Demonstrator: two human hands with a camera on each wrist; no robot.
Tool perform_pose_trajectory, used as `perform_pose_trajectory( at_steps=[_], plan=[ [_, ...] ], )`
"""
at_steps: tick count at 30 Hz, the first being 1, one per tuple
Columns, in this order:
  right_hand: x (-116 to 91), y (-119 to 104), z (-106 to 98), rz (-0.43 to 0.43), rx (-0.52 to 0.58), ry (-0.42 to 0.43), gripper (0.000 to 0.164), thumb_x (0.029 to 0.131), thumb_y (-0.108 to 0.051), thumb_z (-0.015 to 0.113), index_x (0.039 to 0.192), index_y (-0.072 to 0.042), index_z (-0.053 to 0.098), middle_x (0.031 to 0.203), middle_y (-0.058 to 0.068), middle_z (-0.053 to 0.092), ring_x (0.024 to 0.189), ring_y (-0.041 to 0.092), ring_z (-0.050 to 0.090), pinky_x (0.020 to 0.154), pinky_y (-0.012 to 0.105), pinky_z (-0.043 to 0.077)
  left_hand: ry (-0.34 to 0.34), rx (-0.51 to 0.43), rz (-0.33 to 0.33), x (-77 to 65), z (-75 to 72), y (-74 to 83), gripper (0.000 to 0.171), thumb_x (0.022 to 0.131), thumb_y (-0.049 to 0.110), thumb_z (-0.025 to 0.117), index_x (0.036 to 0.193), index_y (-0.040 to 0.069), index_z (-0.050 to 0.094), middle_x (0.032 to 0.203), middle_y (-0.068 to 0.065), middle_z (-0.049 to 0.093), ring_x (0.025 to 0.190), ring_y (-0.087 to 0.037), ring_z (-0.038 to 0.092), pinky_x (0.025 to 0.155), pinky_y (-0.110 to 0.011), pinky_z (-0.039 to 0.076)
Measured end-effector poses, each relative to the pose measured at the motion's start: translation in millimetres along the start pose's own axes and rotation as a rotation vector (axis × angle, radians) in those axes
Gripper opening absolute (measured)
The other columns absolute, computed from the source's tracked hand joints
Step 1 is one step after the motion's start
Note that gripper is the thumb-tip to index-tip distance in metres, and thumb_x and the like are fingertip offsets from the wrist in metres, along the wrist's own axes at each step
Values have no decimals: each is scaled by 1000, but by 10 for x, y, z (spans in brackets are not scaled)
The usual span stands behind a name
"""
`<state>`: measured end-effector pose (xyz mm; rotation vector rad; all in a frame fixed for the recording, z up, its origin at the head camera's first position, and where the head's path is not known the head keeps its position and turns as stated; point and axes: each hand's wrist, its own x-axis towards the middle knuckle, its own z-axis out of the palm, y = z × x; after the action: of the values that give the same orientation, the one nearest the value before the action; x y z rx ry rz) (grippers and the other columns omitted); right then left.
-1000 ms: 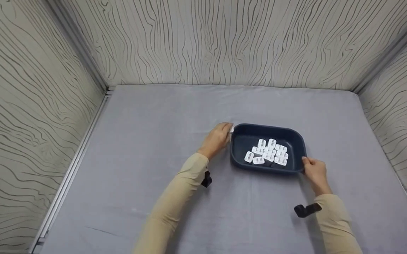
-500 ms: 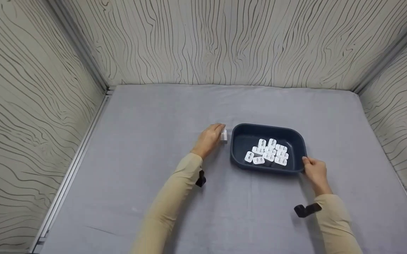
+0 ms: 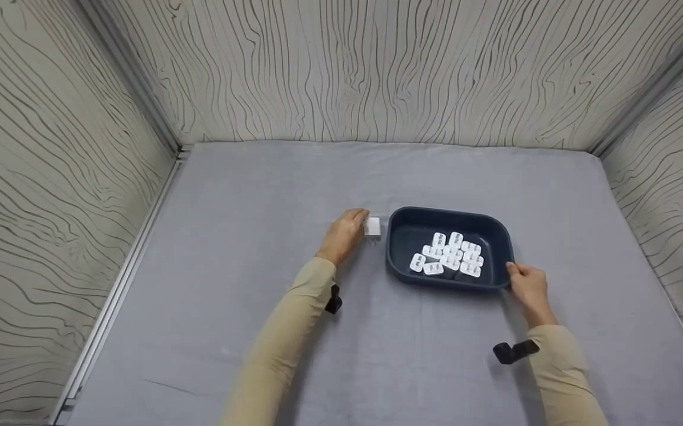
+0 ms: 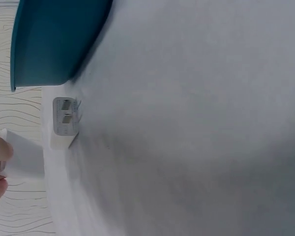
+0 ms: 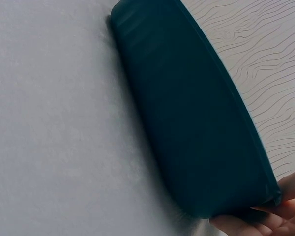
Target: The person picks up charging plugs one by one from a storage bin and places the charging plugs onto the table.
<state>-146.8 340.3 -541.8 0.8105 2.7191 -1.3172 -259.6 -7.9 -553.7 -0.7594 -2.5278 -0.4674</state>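
Note:
Near the tray's left side, my left hand (image 3: 341, 238) pinches a white plug adapter (image 4: 25, 156) between thumb and fingers, at the left edge of the left wrist view. A second white plug adapter (image 4: 65, 118) sits on the cloth between that hand and the tray, its two flat metal prongs facing the camera. My right hand (image 3: 530, 289) grips the near right corner of the dark blue tray (image 3: 448, 285), thumb at the rim and fingers beneath. Several white plug adapters (image 3: 451, 258) lie clustered inside the tray, many showing dark prongs or markings.
A grey cloth (image 3: 247, 225) covers the table. Pale walls (image 3: 341, 71) with a wood-grain line pattern rise at the back and both sides. A metal rail (image 3: 122, 284) runs along the left table edge.
My left hand has moved left from the tray's left rim, and white adapter now shows beside its fingers. The right hand and the tray have stayed in place.

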Motion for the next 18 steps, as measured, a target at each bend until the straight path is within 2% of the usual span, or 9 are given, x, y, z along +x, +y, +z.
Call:
perform_pose_trajectory(
  at_steps=[3, 6, 7, 8, 10, 11, 13, 14, 18],
  plan=[
    [0, 3, 2, 12, 24, -30, 44, 99, -19, 42, 132, 10, 49, 139, 30, 44, 121, 36, 48, 106, 40, 42, -14, 6, -9, -22, 22, -13, 28, 87, 0, 62, 115, -1, 65, 112, -13, 70, 107, -23, 67, 95, -28, 55],
    [1, -8, -6, 16, 31, -45, 45, 100, -20, 41, 133, 10, 47, 140, 30, 42, 125, 37, 46, 112, 44, 38, -26, 4, -26, -37, 41, -27, 28, 89, 2, 62, 117, -1, 65, 114, -13, 69, 108, -23, 67, 95, -28, 55],
    [1, -7, -7, 13, 24, -42, 45, 100, -20, 42, 132, 10, 48, 139, 30, 44, 123, 36, 48, 109, 41, 41, -30, -2, -32, -44, 47, -32, 28, 89, 2, 61, 117, -1, 64, 114, -14, 69, 109, -24, 67, 96, -28, 55],
    [2, -5, -9, 8, 19, -35, 43, 99, -20, 43, 128, 9, 54, 132, 31, 53, 114, 35, 52, 100, 37, 46, -33, -5, -37, -52, 50, -37, 28, 89, 2, 61, 117, -1, 64, 115, -14, 69, 109, -24, 67, 96, -28, 54],
    [7, 1, -21, -5, 11, -18, 36, 99, -20, 45, 106, 5, 70, 100, 24, 70, 92, 27, 57, 81, 27, 48, -39, -9, -47, -65, 61, -46, 27, 90, 2, 59, 116, -1, 64, 115, -14, 68, 109, -24, 66, 97, -28, 54],
    [11, 6, -24, -12, 6, -6, 33, 98, -20, 47, 92, 1, 71, 83, 16, 69, 83, 23, 55, 72, 24, 45, -46, -12, -53, -72, 65, -49, 27, 90, 1, 58, 116, -1, 64, 115, -13, 68, 110, -24, 66, 97, -28, 54],
    [16, 15, -31, -20, 3, 9, 33, 98, -20, 49, 72, -3, 62, 64, -1, 52, 70, 14, 46, 60, 20, 37, -56, -9, -60, -83, 76, -55, 28, 89, -2, 56, 116, 0, 64, 115, -13, 68, 111, -24, 66, 98, -27, 53],
    [19, 18, -34, -22, 6, 15, 34, 97, -20, 50, 67, -5, 56, 61, -7, 43, 67, 12, 42, 57, 20, 35, -59, -10, -62, -87, 81, -57, 28, 89, -4, 56, 116, 0, 63, 116, -12, 68, 111, -24, 66, 99, -27, 53],
    [11, 23, -31, -20, 9, 24, 34, 97, -20, 50, 66, -6, 54, 61, -7, 44, 67, 12, 42, 57, 20, 35, -62, -19, -65, -102, 106, -55, 32, 86, -8, 56, 115, 0, 64, 115, -12, 68, 110, -24, 66, 99, -28, 53]
  ],
)
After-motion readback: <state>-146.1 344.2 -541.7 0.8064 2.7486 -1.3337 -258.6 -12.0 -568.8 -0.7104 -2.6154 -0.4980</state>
